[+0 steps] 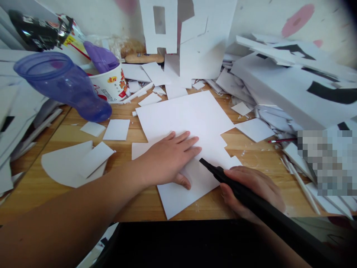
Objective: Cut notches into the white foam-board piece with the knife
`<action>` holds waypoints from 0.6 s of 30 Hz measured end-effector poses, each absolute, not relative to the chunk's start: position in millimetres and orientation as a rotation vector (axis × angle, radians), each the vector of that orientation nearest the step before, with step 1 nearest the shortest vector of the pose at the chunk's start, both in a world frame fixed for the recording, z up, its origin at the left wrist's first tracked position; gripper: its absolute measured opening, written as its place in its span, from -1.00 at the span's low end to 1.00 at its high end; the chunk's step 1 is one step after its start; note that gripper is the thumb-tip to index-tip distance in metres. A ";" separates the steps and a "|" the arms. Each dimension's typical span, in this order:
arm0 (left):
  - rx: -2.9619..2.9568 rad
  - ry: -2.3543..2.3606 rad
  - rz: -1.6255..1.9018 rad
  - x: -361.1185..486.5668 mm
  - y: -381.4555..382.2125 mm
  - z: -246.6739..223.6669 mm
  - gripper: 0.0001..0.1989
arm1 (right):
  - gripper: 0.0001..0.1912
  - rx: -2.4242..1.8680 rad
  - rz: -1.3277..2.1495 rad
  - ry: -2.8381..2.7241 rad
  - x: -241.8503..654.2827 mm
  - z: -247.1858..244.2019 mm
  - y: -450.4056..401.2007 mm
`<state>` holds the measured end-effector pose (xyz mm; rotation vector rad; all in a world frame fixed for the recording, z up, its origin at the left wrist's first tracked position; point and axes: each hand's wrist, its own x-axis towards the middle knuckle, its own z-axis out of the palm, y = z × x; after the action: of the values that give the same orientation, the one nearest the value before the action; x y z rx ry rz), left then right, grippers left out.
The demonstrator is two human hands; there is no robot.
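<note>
My left hand (174, 158) lies flat with its fingers spread, pressing on white board sheets. Under it are a larger white sheet (178, 115) towards the back and another white sheet (178, 201) nearer the table's front edge, partly covered by my hand and forearm. My right hand (253, 190) is closed around a long black knife-like tool (251, 201). Its narrow flat tip points up and left, at the white board just right of my left fingers. Whether the tip touches the board, I cannot tell.
A purple translucent boot-shaped cup (83, 93) and a paper tub (111, 83) stand at the back left. Cut white pieces (117, 129) lie around. White board structures (203, 44) stand behind; a large scrap pile (267, 82) fills the right. The wooden table (134, 204) ends just in front.
</note>
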<state>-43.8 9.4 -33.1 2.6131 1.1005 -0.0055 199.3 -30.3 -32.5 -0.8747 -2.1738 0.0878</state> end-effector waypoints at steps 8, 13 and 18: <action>2.599 1.087 0.008 -43.3 10.5 -34.5 -0.11 | -0.66 -0.818 0.145 -2.193 196.7 -29.6 -27.9; 2.572 1.093 -0.009 -43.4 12.4 -33.5 -0.16 | -0.68 -0.798 0.219 -2.250 195.8 -20.9 -26.4; 2.548 1.105 0.000 -42.8 14.2 -34.2 -0.11 | -0.75 -0.768 0.187 -2.280 195.7 -20.1 -27.4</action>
<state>-42.8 14.2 -34.2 2.5481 1.1050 -0.0002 195.7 -27.4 -20.1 -0.7684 -2.2805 0.1871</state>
